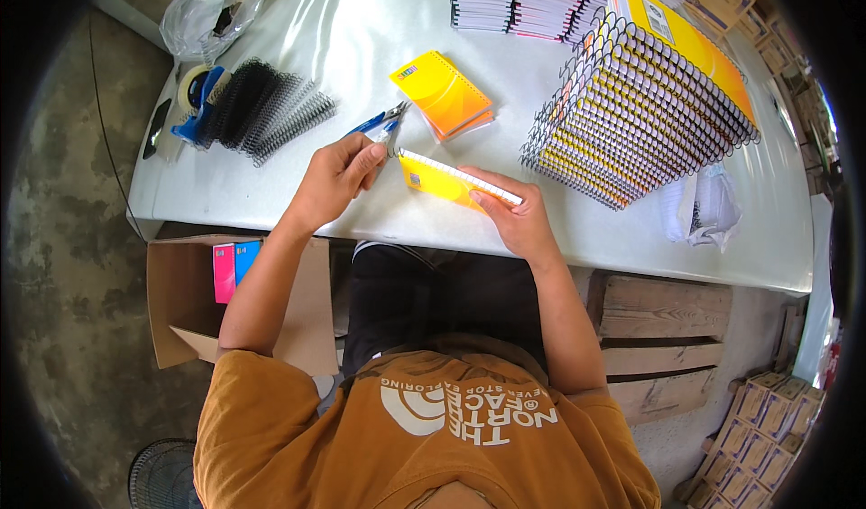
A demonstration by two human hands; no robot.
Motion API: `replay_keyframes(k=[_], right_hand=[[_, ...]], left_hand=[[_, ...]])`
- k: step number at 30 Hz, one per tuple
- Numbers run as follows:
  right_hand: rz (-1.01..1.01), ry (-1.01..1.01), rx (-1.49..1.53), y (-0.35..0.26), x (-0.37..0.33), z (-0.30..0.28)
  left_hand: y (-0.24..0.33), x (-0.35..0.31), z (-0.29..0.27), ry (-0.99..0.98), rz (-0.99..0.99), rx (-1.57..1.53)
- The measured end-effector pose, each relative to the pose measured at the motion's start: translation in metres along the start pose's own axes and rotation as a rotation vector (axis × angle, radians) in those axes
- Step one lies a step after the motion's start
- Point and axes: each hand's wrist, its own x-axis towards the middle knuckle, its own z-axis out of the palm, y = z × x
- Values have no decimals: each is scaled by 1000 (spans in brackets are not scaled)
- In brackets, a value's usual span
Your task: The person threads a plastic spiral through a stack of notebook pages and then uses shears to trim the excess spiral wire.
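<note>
Open lane between black coils [266, 103] and yellow notepads [442, 88], blue pliers [368, 123] across its near end.

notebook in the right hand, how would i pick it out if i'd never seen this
Find the white table, then the middle of its near edge. There the right hand grips a thin yellow notebook. Unlike the yellow-and-orange notebooks lying just beyond and the tall coil-bound stack to the right, it is held in a hand.

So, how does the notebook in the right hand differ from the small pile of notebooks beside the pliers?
The notebook is held up, tilted; the pile lies on the table. The notebook's cover looks narrow; the pile's top cover shows broadly. Both covers are yellow and orange.
</note>
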Motion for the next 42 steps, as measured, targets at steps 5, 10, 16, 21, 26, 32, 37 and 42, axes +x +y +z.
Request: replay_keyframes(k=[5, 10, 16, 21, 26, 32, 37, 42], right_hand=[[-33, -31, 7, -1, 0, 0], [96, -53, 12, -5, -1, 0], [-106, -25, -185, -1, -8, 4], [-153, 45, -151, -1, -26, 21], [-303, -34, -280, 0, -32, 40], [-394, -9, -347, 8, -34, 38], [-359, -6, -324, 4, -33, 42], [-416, -62, -410, 2, -33, 39]], left_hand=[[-2, 8, -7, -13, 488, 78], [20, 4, -13, -152, 602, 772], [22, 0, 23, 699, 957, 1111], [-92, -35, 69, 360, 1121, 1260], [-57, -1, 52, 737, 916, 868], [-49, -10, 48, 819, 1250, 910], [-100, -30, 92, 291, 1060, 732], [-63, -10, 64, 671, 1311, 910]])
